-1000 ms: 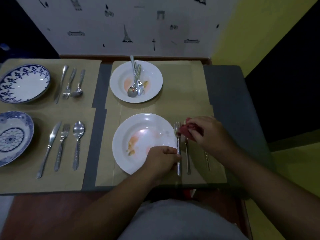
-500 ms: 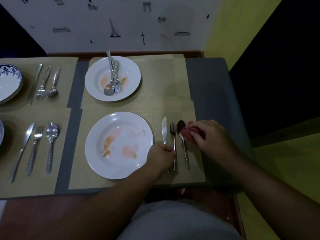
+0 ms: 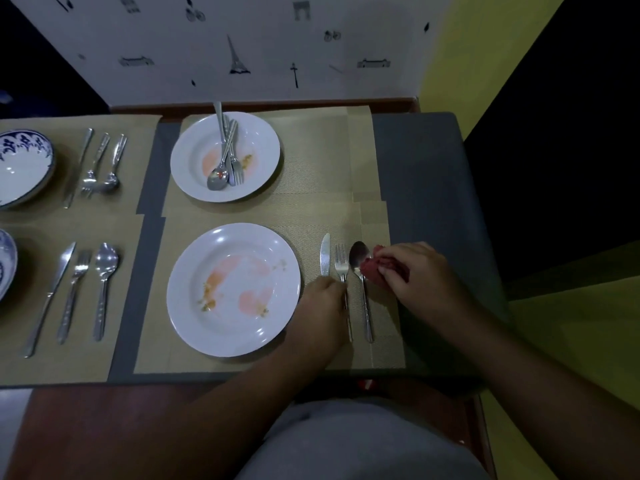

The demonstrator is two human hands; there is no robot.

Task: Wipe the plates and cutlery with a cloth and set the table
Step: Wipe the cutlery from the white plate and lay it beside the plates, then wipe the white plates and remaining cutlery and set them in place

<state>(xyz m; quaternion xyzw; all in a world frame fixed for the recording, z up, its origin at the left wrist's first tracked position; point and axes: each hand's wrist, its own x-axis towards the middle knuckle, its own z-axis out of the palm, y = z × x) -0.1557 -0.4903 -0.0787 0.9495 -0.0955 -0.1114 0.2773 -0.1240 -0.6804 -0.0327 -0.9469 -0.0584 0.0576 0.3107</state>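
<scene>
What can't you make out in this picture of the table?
Head view only:
Knife: handle covered by the left hand; only the blade shows.
Whether that hand grips knife or fork: fingers hidden underneath.
Red cloth: mostly bunched inside the right hand.
Two blue-patterned plates: cut off by the left edge.

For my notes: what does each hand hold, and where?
Right hand pinches the bunched red cloth. Left hand covers the knife handle; grip unclear.
</scene>
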